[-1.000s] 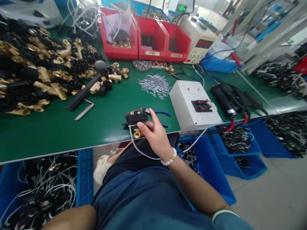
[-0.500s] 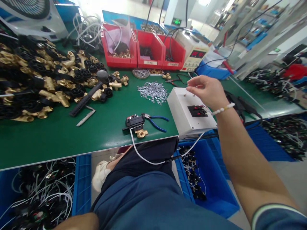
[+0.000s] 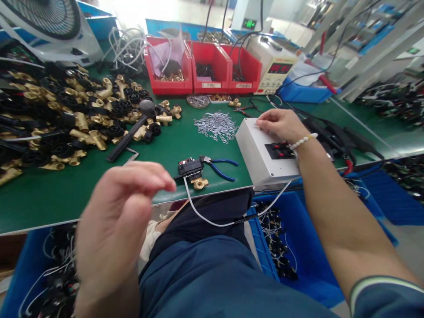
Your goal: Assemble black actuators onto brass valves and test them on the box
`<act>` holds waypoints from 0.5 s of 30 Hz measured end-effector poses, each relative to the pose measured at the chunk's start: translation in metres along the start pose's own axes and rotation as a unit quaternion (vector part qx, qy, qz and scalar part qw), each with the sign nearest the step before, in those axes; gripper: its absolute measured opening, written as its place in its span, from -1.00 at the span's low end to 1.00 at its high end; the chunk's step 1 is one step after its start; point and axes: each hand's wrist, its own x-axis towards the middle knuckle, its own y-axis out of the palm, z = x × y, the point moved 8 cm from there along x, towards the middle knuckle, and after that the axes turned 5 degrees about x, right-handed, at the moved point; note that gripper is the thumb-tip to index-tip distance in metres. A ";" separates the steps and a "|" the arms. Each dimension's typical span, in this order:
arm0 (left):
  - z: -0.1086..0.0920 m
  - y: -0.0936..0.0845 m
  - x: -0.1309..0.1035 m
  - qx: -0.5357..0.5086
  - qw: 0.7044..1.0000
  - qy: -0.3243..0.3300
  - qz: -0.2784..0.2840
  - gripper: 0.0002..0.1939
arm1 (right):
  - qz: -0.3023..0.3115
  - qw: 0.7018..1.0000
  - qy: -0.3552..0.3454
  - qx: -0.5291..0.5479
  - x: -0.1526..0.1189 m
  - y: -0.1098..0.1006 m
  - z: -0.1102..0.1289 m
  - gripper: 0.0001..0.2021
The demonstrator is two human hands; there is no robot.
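Observation:
My right hand [image 3: 281, 126] rests on top of a white box [image 3: 255, 152], fingers closed where a small toggle switch stood in view earlier; the hand now covers it. Beside my wrist, a black terminal block with red parts [image 3: 278, 151] sits on the box. My left hand [image 3: 115, 221], slightly blurred, is raised at the near edge, fingers curved, thumb apart, holding nothing. On the bench right of it lies a black housing with an open circuit side [image 3: 190, 168], joined to a brass fitting [image 3: 199, 183]. A white cable [image 3: 205, 221] runs from it towards the box.
Blue-handled cutters [image 3: 223, 169] lie beside the housing, with a pile of metal clips [image 3: 217, 126] behind. Brass valve assemblies [image 3: 89, 137] and a hammer [image 3: 129, 132] fill the left. Red bins [image 3: 212, 73] and a power supply [image 3: 274, 66] stand behind. Blue crates [image 3: 318, 282] sit below.
My left hand has risen from the lower left edge to in front of the bench. My right fingers have come down onto the box top. The view has shifted slightly.

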 end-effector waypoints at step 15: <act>0.077 0.084 0.019 -0.150 0.934 -0.280 0.165 -0.51 | -0.020 1.000 0.006 0.008 -0.009 0.000 0.006 -0.81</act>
